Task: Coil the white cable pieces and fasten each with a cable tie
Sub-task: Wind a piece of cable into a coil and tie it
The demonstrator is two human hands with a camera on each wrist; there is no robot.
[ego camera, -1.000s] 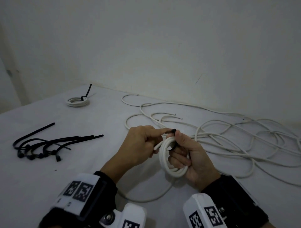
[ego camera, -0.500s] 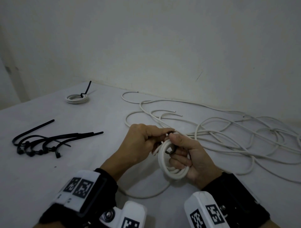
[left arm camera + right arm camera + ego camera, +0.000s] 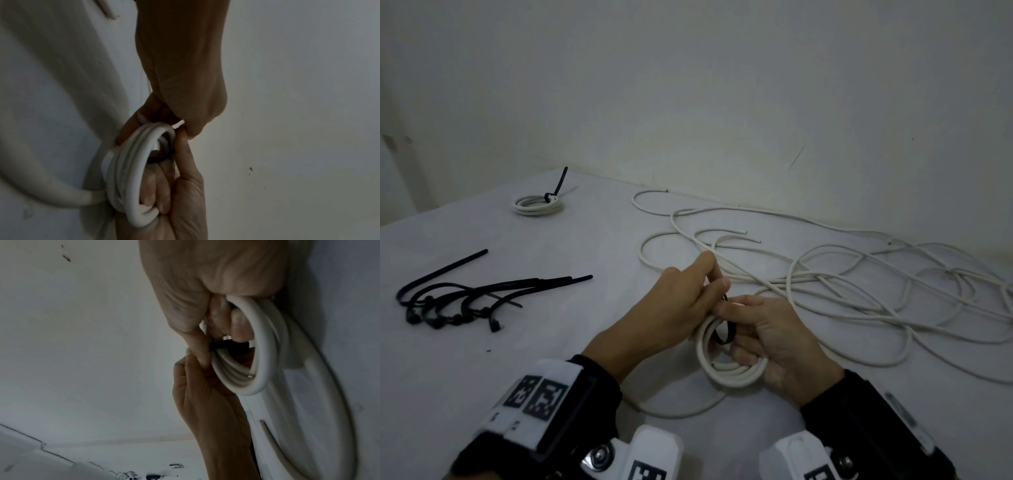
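- Since the earlier frames the left hand [image 3: 674, 305] has lifted its thumb and forefinger up and away from the coil [image 3: 726, 356], drawing on the black tie [image 3: 722, 334], and the loop has shrunk against the cable turns.
- Left hand: thumb and forefinger pinch together just above the coil; the tie's tail is presumably between them, but the fingers hide it, so I cannot see it.
- Right hand [image 3: 774, 339]: fingers curl through and round the coil and hold it upright off the table [image 3: 551, 342], with the thumb pressing beside the tie.
- In the left wrist view the tie [image 3: 162, 152] shows as a dark loop round the top of the coil [image 3: 131, 175], right at the fingertips.
- One loose tail of cable hangs from the coil and curves on the table below the hands.
- Step in hand, as I judge it: cinching the tie round this second coil. The loop does not look fully snug yet.
- Next move calls for a steady pull on the tail while the right hand keeps the turns bunched, then setting the coil down.
- Beyond the hands to the right lie loose cables [image 3: 859, 291], still to coil.
- Left of the hands lie spare ties [image 3: 465, 298].
- Farther off on the left sits a done coil [image 3: 537, 205], its tie sticking up.
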